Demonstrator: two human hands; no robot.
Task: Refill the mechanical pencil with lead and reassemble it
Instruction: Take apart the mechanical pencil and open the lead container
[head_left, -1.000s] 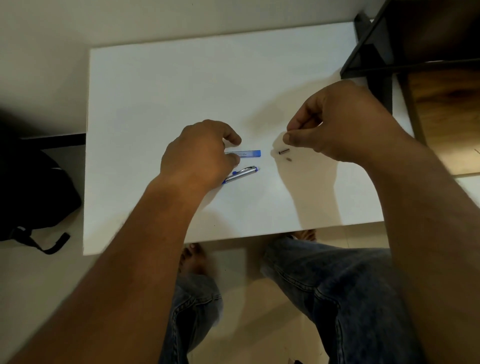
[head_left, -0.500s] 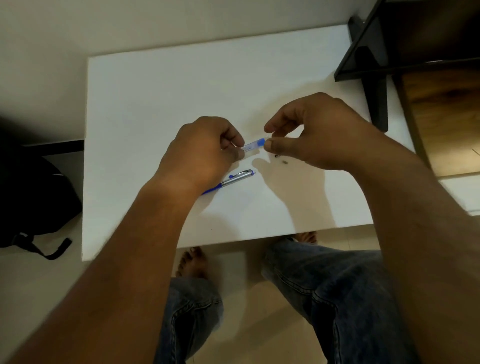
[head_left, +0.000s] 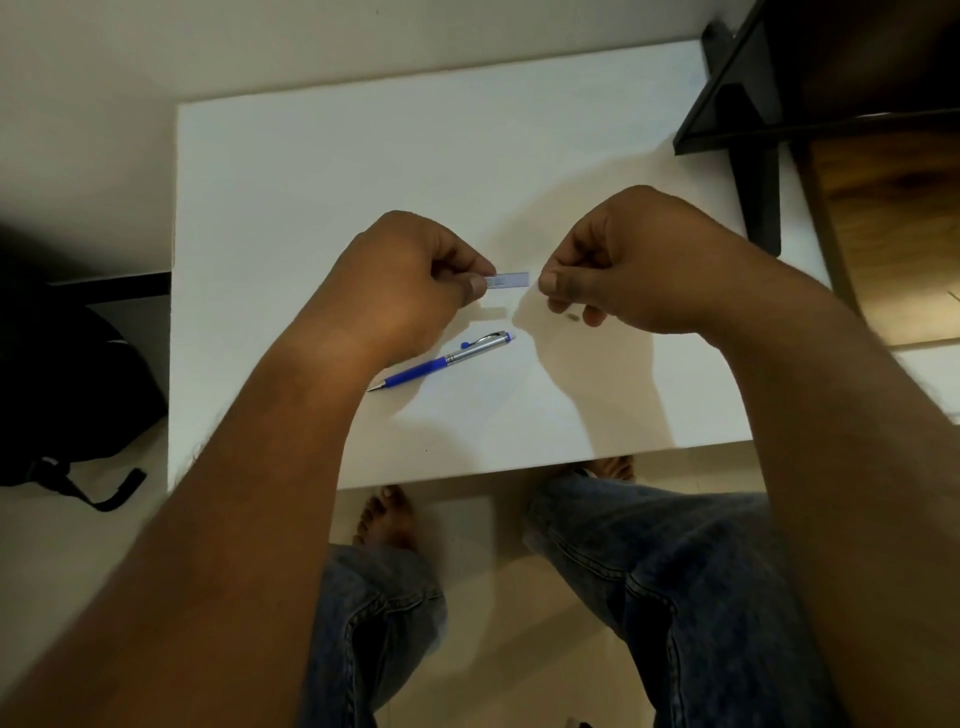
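Observation:
My left hand (head_left: 410, 291) is shut on a small lead case (head_left: 511, 280), a pale tube with a blue end, held level above the white table (head_left: 337, 171). Just right of the case's free end, my right hand (head_left: 639, 270) has thumb and forefinger pinched together; nothing shows between them. The mechanical pencil (head_left: 444, 362), blue grip and silver barrel, lies on the table below my left hand, tip pointing left. A tiny dark metal piece (head_left: 573, 315) lies on the table under my right fingers.
A black metal frame (head_left: 753, 119) overhangs the table's far right corner, with a wooden surface (head_left: 883, 218) beyond it. A black bag (head_left: 67, 384) sits on the floor to the left. My knees in jeans (head_left: 649, 582) are below the near table edge.
My left hand lifted the lead case off the table and turned it level. My right hand came to the case's blue end and now sits pinched just right of it.

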